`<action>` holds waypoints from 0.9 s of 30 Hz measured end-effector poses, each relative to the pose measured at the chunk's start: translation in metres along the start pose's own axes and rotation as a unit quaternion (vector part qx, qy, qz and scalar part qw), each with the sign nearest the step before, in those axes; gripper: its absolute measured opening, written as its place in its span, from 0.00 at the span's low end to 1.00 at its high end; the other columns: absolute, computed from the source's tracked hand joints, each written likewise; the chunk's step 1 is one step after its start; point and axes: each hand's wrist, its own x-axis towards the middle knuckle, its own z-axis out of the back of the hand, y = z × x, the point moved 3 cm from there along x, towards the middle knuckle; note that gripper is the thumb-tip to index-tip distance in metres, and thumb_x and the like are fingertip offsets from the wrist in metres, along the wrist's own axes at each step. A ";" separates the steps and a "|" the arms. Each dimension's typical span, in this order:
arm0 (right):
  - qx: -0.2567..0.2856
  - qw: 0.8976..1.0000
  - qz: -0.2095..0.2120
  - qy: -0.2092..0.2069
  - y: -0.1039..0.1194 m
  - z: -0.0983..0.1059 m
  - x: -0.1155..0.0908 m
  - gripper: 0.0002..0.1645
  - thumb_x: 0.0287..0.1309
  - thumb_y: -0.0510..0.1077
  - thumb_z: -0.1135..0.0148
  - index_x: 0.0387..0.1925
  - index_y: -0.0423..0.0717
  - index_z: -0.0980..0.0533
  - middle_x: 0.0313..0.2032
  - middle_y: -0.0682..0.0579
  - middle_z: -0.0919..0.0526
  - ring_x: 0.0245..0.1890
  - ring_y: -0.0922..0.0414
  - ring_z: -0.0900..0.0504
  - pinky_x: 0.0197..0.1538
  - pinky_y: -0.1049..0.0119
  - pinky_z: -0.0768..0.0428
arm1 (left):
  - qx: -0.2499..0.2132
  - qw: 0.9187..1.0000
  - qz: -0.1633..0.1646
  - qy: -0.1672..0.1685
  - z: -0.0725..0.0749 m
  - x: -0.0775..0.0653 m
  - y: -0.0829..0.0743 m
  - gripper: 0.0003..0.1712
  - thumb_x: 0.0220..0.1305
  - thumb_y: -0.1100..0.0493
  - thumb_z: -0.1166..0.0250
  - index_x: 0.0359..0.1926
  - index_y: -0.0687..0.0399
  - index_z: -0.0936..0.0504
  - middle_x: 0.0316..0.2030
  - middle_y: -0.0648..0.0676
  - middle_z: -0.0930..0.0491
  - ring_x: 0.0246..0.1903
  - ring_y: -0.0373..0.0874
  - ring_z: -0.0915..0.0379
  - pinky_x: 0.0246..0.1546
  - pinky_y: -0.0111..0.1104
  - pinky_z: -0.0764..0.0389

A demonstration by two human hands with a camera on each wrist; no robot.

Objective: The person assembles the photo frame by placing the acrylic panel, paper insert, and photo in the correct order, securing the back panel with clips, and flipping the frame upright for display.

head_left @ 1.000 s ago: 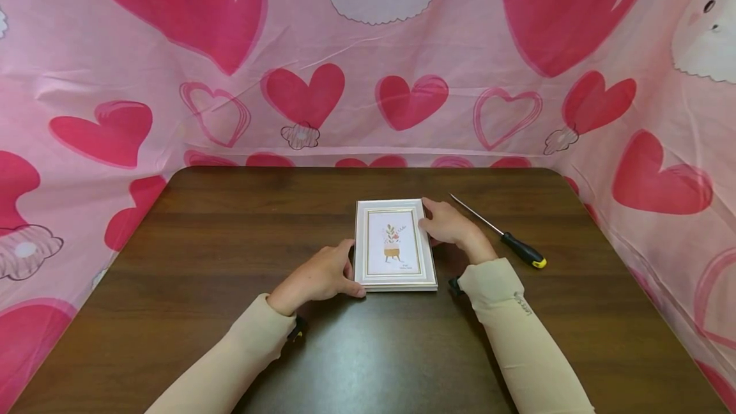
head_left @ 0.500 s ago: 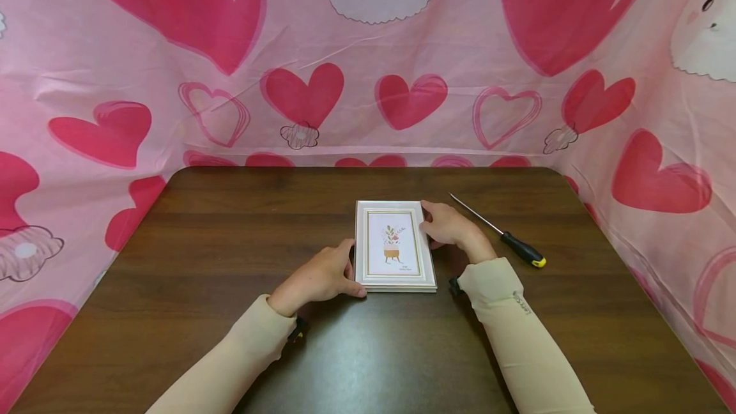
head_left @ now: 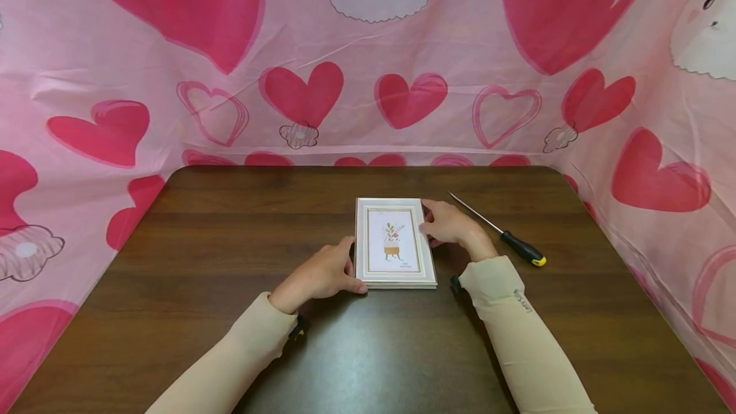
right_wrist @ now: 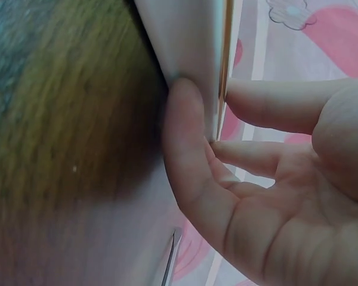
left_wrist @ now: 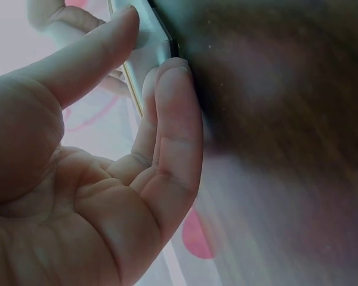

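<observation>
A white picture frame [head_left: 361,245] with a thin gold inner line lies face up near the middle of the table. Behind its front is a print of a potted plant. My left hand [head_left: 319,273] grips the frame at its near left corner, thumb at the front edge. In the left wrist view, the fingers meet the white side [left_wrist: 150,36] low down by the table. On the opposite side, my right hand [head_left: 450,222] holds the far part of the right edge. Its thumb and fingers pinch that edge [right_wrist: 188,42] in the right wrist view.
A screwdriver [head_left: 520,249] with a black and yellow handle lies right of the frame, its shaft pointing away to the left. The dark wooden table [head_left: 241,222] ends at the back against a pink heart-print cloth [head_left: 356,43], which also hangs along both sides.
</observation>
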 end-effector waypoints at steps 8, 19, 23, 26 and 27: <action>-0.010 1.000 -0.010 -0.020 -0.002 0.004 0.005 0.38 0.64 0.37 0.45 0.70 0.36 0.49 0.45 0.38 0.28 0.33 0.51 0.21 0.33 0.62 0.17 | 0.001 1.000 -0.010 -0.001 0.004 0.012 -0.003 0.46 0.47 0.53 0.22 0.61 0.61 0.39 0.23 0.50 0.25 0.22 0.41 0.31 0.24 0.33 0.28; -0.006 0.999 -0.007 -0.035 -0.009 0.008 0.013 0.37 0.64 0.35 0.47 0.70 0.35 0.49 0.44 0.37 0.28 0.33 0.51 0.21 0.30 0.63 0.17 | -0.001 1.000 0.002 0.010 0.003 0.022 -0.003 0.48 0.48 0.50 0.23 0.63 0.59 0.41 0.25 0.50 0.25 0.23 0.42 0.31 0.23 0.33 0.29; -0.008 0.999 -0.004 -0.035 -0.011 0.009 0.014 0.37 0.64 0.35 0.48 0.70 0.36 0.49 0.44 0.37 0.27 0.33 0.52 0.21 0.31 0.63 0.17 | -0.004 1.000 0.001 0.008 0.002 0.023 -0.002 0.50 0.47 0.50 0.23 0.65 0.59 0.42 0.24 0.50 0.25 0.23 0.42 0.31 0.22 0.32 0.30; -0.011 0.999 -0.003 -0.032 -0.012 0.008 0.011 0.37 0.65 0.37 0.47 0.71 0.37 0.49 0.44 0.38 0.27 0.33 0.52 0.21 0.32 0.62 0.17 | -0.011 1.000 -0.007 0.008 0.002 0.023 0.000 0.52 0.46 0.51 0.22 0.66 0.60 0.43 0.24 0.50 0.24 0.22 0.41 0.31 0.22 0.32 0.29; -0.010 0.999 -0.004 -0.032 -0.012 0.008 0.010 0.37 0.66 0.38 0.47 0.71 0.37 0.49 0.45 0.38 0.27 0.33 0.52 0.21 0.32 0.62 0.17 | -0.015 1.000 -0.008 0.010 0.002 0.022 0.000 0.53 0.46 0.50 0.22 0.66 0.61 0.43 0.24 0.50 0.24 0.22 0.41 0.30 0.22 0.32 0.29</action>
